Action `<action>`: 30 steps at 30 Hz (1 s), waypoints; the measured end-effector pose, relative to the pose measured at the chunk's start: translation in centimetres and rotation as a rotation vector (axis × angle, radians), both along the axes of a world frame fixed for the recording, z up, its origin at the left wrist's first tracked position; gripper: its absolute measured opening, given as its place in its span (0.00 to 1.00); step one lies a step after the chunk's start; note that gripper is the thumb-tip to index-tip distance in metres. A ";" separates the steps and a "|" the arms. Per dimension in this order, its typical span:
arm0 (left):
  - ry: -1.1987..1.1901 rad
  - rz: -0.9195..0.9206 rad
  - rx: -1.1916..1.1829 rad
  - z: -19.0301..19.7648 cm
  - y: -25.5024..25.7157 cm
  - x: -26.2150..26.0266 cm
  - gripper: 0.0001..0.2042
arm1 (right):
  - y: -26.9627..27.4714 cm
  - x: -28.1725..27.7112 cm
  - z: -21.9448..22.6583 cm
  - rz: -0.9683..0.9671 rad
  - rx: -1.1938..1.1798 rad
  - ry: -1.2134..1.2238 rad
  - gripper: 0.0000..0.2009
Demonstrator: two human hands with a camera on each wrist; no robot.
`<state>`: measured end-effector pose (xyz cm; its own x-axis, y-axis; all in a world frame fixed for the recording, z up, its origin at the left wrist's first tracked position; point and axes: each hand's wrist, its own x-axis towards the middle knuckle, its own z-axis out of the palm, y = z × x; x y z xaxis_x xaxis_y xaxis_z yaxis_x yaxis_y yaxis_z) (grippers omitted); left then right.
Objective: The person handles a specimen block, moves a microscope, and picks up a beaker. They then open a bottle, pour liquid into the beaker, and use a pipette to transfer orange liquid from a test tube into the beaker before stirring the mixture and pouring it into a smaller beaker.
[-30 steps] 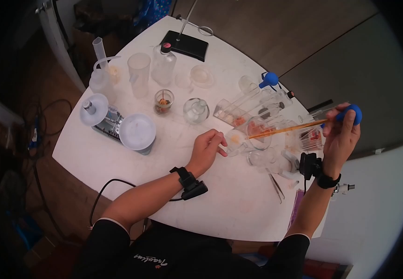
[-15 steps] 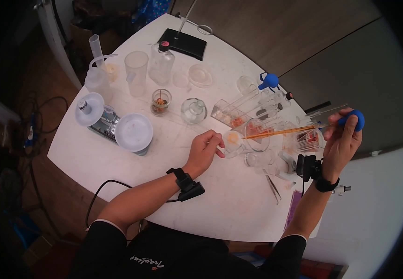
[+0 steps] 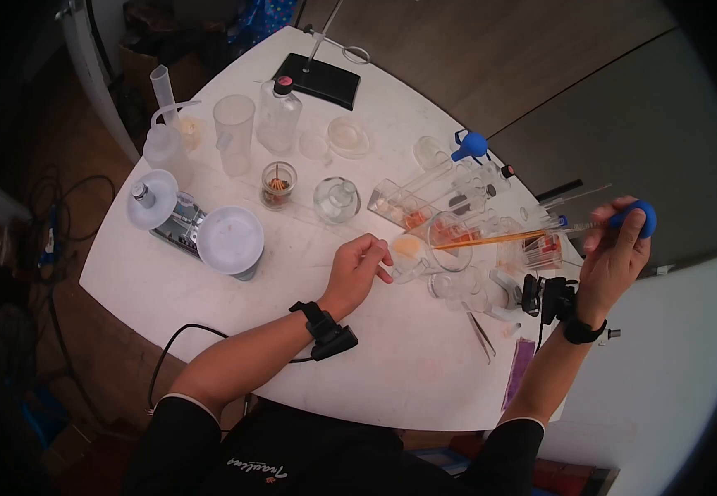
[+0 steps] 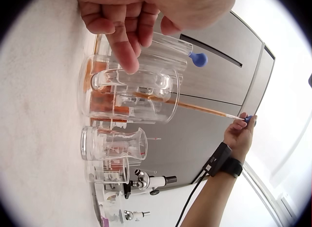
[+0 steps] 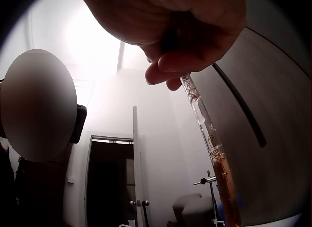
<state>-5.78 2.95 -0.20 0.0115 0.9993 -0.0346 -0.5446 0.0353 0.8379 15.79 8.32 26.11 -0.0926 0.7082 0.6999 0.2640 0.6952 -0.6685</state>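
My right hand [image 3: 615,248] grips a blue rubber bulb [image 3: 641,219] on top of a long glass pipette [image 3: 499,238], partly filled with orange-brown liquid. The pipette slants down to the left, its lower end within the rim of a clear glass beaker [image 3: 469,252]. Yellow-orange liquid [image 3: 408,248] shows at the beaker's bottom. Beside the beaker, my left hand [image 3: 358,273] has loosely bent fingers. In the left wrist view its index fingertip [image 4: 130,65] overlaps a small clear glass vessel [image 4: 122,78] in front of the beaker. My right palm mostly hides the bulb in the right wrist view.
Glassware and a clear rack [image 3: 396,202] crowd the right side. Tweezers [image 3: 481,335] lie nearer me. A balance with white pans [image 3: 230,240], a round flask [image 3: 337,200], a jar [image 3: 278,183] and bottles stand left; a black stand base [image 3: 317,80] sits at the back.
The orange liquid's upper level in the pipette has dropped, and the yellow-orange patch in the beaker has grown. Both hands keep nearly the same pose; the head view has shifted slightly.
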 end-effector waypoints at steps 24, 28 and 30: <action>0.021 -0.007 0.022 -0.7 0.2 0.2 0.12 | 0.0 -0.1 0.8 0.091 -0.015 0.079 0.18; 0.018 -0.009 0.016 -0.5 0.1 0.2 0.12 | -0.1 -0.1 0.7 0.073 -0.019 0.063 0.17; 0.018 -0.012 0.015 -0.5 0.1 0.2 0.12 | -0.1 -0.2 0.7 0.064 -0.013 0.062 0.17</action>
